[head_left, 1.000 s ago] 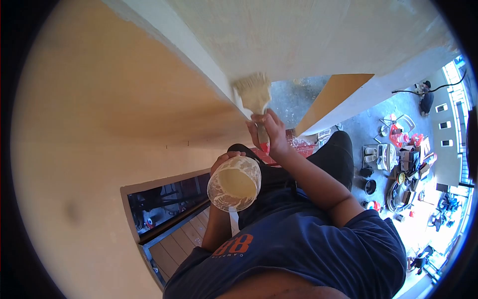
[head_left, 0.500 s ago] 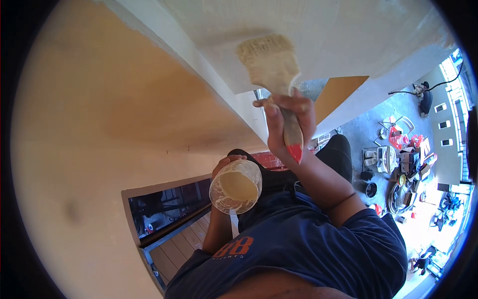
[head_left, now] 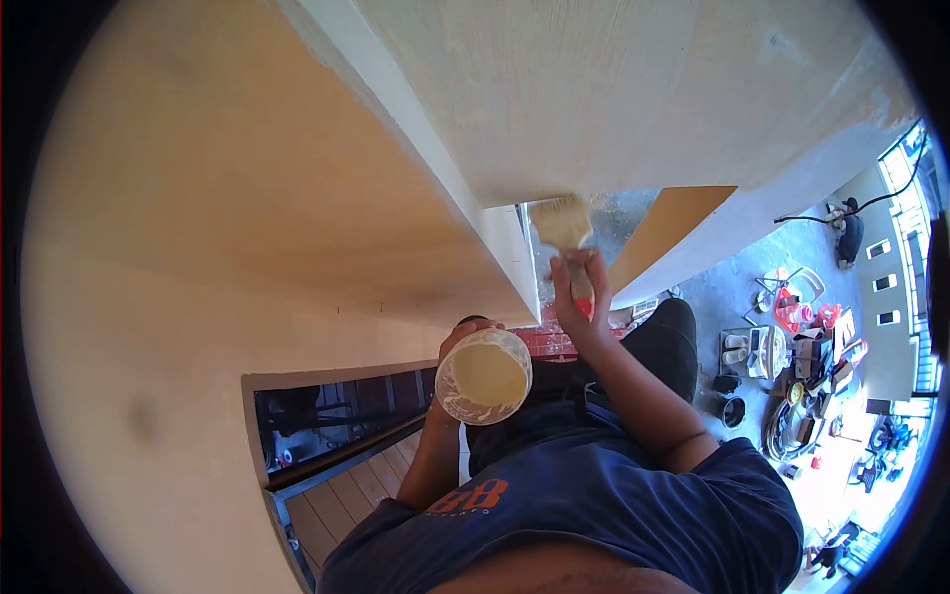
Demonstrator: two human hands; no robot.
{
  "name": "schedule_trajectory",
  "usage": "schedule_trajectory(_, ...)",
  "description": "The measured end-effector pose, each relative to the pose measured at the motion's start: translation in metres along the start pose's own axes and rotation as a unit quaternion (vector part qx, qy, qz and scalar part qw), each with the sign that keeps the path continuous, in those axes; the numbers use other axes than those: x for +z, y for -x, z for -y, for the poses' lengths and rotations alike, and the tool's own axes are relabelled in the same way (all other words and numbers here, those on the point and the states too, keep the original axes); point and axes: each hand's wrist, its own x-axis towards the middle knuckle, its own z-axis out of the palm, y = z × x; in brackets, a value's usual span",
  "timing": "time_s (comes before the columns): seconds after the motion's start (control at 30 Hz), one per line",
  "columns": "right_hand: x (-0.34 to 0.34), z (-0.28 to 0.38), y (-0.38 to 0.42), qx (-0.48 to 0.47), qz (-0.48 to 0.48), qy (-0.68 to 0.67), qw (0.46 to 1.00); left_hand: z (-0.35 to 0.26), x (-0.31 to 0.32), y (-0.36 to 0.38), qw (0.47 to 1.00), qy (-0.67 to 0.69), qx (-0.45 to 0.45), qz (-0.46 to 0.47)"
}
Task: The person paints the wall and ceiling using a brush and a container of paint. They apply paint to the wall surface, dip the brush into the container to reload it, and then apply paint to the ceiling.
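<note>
My right hand point(head_left: 577, 297) grips a wide paintbrush point(head_left: 562, 222) by its handle, which has a red end. The cream-coated bristles point up, right at the lower edge of the pale wall surface point(head_left: 614, 99). My left hand point(head_left: 463, 333) is wrapped round a clear plastic tub point(head_left: 485, 378), tilted so its open mouth faces me. Cream-coloured paint point(head_left: 491, 374) lies inside, and smears of it coat the tub's walls. The tub is close in front of my body, below and left of the brush.
A yellowish wall point(head_left: 247, 218) stands on the left, above an opening with a wooden plank floor point(head_left: 346, 495). Far below on the right are a black bucket point(head_left: 732, 411), a chair point(head_left: 802, 287) and scattered goods. A person point(head_left: 847, 233) crouches at the far right.
The brush in my right hand has moved down from the middle of the pale surface to its lower edge. The tub has shifted slightly right, tilted a little differently.
</note>
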Motion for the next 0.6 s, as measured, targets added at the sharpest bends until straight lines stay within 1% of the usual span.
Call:
schedule_trajectory(0.03,0.007,0.018,-0.012,0.029,-0.031,-0.044,0.998,-0.001,-0.001,-0.001,1.000,0.000,-0.003,0.000)
schedule_trajectory(0.1,0.016,0.061,-0.042,0.025,-0.057,-0.079,0.995,-0.002,-0.002,-0.005,0.998,-0.036,0.034,0.035)
schedule_trajectory(0.13,0.020,0.079,-0.054,0.028,-0.057,-0.079,0.995,-0.001,0.001,-0.004,0.998,-0.036,0.032,0.034)
schedule_trajectory(0.2,0.025,0.103,-0.069,-0.043,-0.082,-0.232,0.968,0.003,0.010,-0.003,0.993,0.097,0.071,-0.002)
schedule_trajectory(0.23,0.026,0.103,-0.069,-0.042,-0.080,-0.234,0.968,0.003,0.008,-0.003,0.993,0.096,0.072,-0.004)
schedule_trajectory(0.3,0.024,0.101,-0.072,-0.173,-0.082,-0.159,0.969,0.003,0.009,-0.006,0.992,0.083,0.097,0.015)
schedule_trajectory(0.33,0.022,0.095,-0.073,-0.226,-0.072,-0.098,0.967,0.001,0.011,-0.007,0.991,0.086,0.100,0.013)
schedule_trajectory(0.37,0.026,0.089,-0.072,-0.228,-0.069,-0.095,0.967,0.000,0.014,-0.005,0.992,0.089,0.091,-0.002)
schedule_trajectory(0.43,0.036,0.075,-0.064,-0.264,-0.076,0.027,0.961,0.000,0.013,-0.003,0.992,0.096,0.078,-0.016)
schedule_trajectory(0.47,0.034,0.070,-0.058,-0.272,-0.040,0.097,0.957,0.003,0.007,-0.002,0.996,0.072,0.053,0.001)
schedule_trajectory(0.5,0.033,0.059,-0.048,-0.273,-0.041,0.097,0.956,0.004,0.003,-0.003,0.998,0.046,0.029,0.018)
schedule_trajectory(0.53,0.031,0.044,-0.036,-0.250,-0.019,0.108,0.962,0.001,0.006,-0.004,0.998,0.044,0.032,0.018)
schedule_trajectory(0.57,0.030,0.030,-0.026,-0.227,0.004,0.118,0.967,-0.004,0.013,-0.004,0.993,0.111,0.031,-0.002)
schedule_trajectory(0.6,0.027,0.019,-0.011,-0.230,0.005,0.114,0.966,-0.008,0.017,-0.004,0.984,0.177,0.030,-0.023)
